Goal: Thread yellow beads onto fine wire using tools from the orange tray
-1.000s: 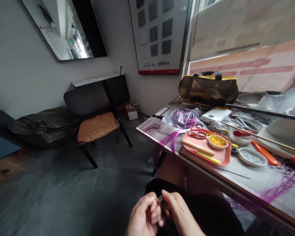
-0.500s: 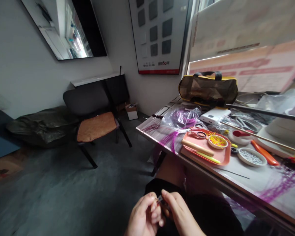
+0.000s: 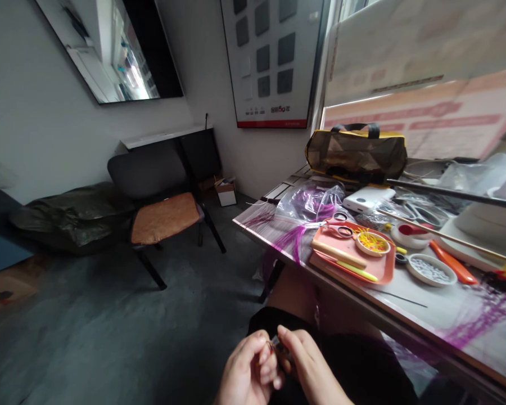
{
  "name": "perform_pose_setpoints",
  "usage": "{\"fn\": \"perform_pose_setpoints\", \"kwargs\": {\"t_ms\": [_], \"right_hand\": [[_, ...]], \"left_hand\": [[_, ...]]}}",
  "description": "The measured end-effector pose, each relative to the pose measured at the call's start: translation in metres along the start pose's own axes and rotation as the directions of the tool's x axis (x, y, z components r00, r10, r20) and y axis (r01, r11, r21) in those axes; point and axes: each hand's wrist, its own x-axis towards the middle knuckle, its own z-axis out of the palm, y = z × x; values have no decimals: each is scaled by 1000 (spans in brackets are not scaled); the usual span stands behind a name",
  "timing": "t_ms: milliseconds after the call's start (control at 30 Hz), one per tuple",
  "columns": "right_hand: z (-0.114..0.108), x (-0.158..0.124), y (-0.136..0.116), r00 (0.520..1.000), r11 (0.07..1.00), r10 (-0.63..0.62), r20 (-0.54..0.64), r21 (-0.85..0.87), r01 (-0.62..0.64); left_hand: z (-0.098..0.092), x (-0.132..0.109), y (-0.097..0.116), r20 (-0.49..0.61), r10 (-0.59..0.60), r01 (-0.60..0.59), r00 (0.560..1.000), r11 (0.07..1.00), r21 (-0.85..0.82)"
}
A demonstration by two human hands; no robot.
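Low over my lap, my left hand [image 3: 245, 365] and my right hand [image 3: 306, 360] are close together. The left fingers are curled in a pinch, with a tiny reddish bit showing at the thumb tip; its kind is too small to tell. The right thumb presses on a small grey, shiny piece [image 3: 275, 341] mostly hidden by the fingers. The two sets of fingertips nearly touch. On the table to the right, a pink tray [image 3: 388, 270] carries scissors [image 3: 341, 226], a wooden stick [image 3: 339, 253], a yellow stick [image 3: 358, 271] and a dish [image 3: 373, 251] of yellow and red strips.
Purple strands [image 3: 297, 242] hang over the table edge [image 3: 333, 275]. Near the tray are a dish of small grey pieces [image 3: 432, 270], an orange handle [image 3: 453, 262] and a white box [image 3: 369, 198]. Behind stands a mesh bag [image 3: 356, 153]. A chair [image 3: 164, 218] stands on the left.
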Motion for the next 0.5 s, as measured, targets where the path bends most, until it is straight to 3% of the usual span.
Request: {"fn": "perform_pose_setpoints", "kwargs": {"t_ms": [367, 500], "right_hand": [[2, 0, -5, 1000, 999, 13, -5, -42, -13], [-2, -2, 3, 992, 995, 90, -83, -37, -94]], "left_hand": [[2, -1, 2, 1, -17, 17, 1000, 1000, 7], [0, 0, 4, 74, -41, 41, 996, 999, 9]]}}
